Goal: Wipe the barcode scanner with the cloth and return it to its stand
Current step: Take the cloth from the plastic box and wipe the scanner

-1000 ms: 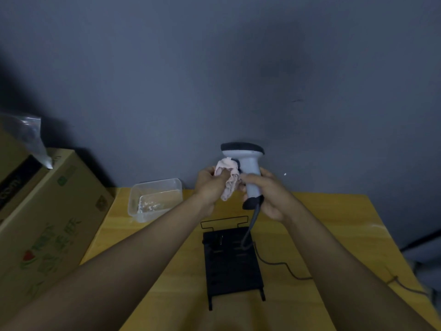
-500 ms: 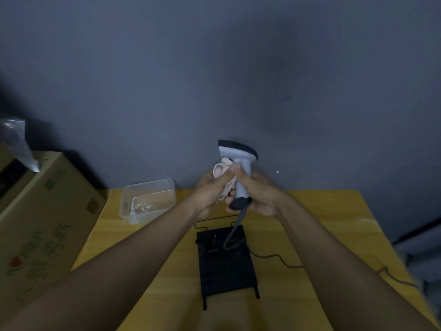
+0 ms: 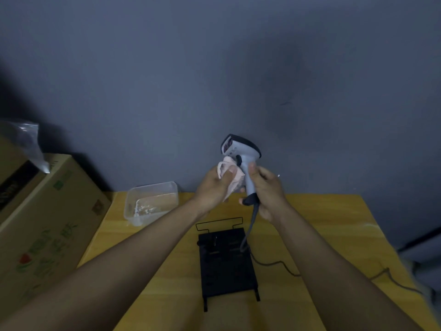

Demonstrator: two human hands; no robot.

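Pink cloth (image 3: 232,181), bunched in left hand (image 3: 213,190), pressed against upright barcode scanner (image 3: 241,161), right hand (image 3: 267,191) clasped round its handle, held directly above black stand (image 3: 226,262) on table (image 3: 329,225).

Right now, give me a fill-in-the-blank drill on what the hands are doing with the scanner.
1. The right hand grips the barcode scanner by its ____.
2. The left hand presses a pink ____ against the scanner.
3. The black stand sits on the yellow ____ below the hands.
4. The clear plastic container lies to the ____ of the stand.

Missing words: handle; cloth; table; left
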